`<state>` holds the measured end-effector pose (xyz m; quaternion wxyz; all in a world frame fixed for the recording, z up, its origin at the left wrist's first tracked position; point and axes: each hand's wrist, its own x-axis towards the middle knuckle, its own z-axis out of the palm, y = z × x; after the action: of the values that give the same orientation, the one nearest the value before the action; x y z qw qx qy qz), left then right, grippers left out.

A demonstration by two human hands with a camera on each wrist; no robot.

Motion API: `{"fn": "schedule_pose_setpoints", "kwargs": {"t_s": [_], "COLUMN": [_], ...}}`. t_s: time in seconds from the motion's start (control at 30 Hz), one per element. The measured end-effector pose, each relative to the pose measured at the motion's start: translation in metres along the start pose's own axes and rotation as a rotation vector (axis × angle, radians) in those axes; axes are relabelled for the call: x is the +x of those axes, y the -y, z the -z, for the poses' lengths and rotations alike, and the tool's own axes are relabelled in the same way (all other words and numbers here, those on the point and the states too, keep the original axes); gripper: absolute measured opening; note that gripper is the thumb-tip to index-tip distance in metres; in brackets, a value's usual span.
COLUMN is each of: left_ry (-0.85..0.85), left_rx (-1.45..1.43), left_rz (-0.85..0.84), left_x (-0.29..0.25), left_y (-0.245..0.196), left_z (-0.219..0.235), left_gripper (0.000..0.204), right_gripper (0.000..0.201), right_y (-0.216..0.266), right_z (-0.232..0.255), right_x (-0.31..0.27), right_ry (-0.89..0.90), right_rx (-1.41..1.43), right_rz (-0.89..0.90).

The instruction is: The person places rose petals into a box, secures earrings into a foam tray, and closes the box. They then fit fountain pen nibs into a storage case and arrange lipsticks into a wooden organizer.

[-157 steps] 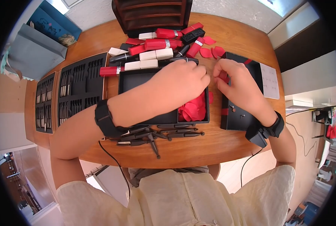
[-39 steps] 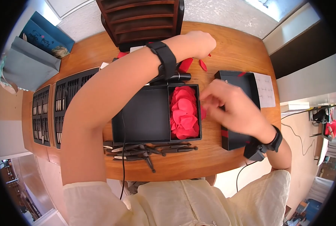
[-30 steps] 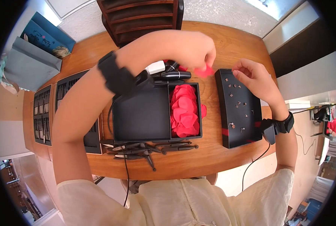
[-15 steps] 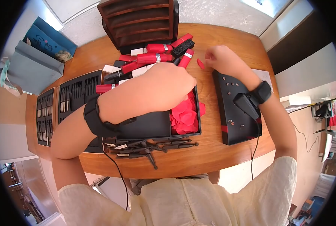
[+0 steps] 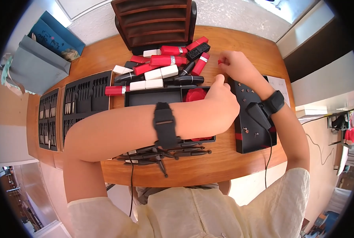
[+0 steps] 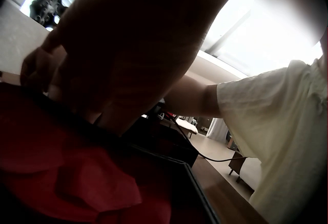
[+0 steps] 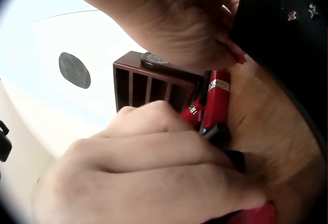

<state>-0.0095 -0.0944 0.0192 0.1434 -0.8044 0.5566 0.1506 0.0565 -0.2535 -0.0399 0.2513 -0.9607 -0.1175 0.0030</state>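
One petal [image 5: 220, 62] between right fingers [image 5: 227, 56]

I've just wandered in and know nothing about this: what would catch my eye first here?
Probably the jumble of red, white and black tubes at the back of the table, before the wooden rack. Next, the bright red petals in the right compartment of the black box, partly hidden by the left arm. Small studs dot the dark tray on the right.
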Motion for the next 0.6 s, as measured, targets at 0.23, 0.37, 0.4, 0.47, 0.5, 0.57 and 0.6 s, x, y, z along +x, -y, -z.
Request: {"fn": "schedule_pose_setpoints", "kwargs": {"t_s": [0.23, 0.37, 0.4, 0.47, 0.5, 0.57, 0.6], "left_ry": [0.182, 0.182, 0.178, 0.174, 0.170, 0.164, 0.041], "left_rx": [0.086, 0.037, 0.008, -0.021, -0.068, -0.117, -0.152], "left_rz": [-0.027, -0.057, -0.093, -0.128, -0.154, -0.179, -0.191], "left_x": [0.020, 0.022, 0.022, 0.021, 0.021, 0.021, 0.022], "left_y": [-0.004, -0.002, -0.001, 0.002, 0.004, 0.009, 0.012], "left_z": [-0.001, -0.005, -0.005, -0.005, -0.006, -0.012, -0.019], "left_gripper": [0.015, 0.013, 0.012, 0.011, 0.009, 0.008, 0.008], "right_gripper": [0.012, 0.011, 0.011, 0.011, 0.009, 0.008, 0.008], "right_y": [0.015, 0.017, 0.019, 0.017, 0.013, 0.009, 0.008], "right_z": [0.027, 0.031, 0.032, 0.033, 0.032, 0.030, 0.029], "right_x": [-0.025, -0.041, -0.045, -0.049, -0.051, -0.053, -0.054], "right_ry": [-0.076, -0.105, -0.098, -0.092, -0.069, -0.046, -0.043], "right_rx": [0.146, 0.145, 0.134, 0.121, 0.128, 0.135, 0.129], "right_rz": [-0.007, 0.011, 0.016, 0.021, 0.002, -0.016, -0.019]}}
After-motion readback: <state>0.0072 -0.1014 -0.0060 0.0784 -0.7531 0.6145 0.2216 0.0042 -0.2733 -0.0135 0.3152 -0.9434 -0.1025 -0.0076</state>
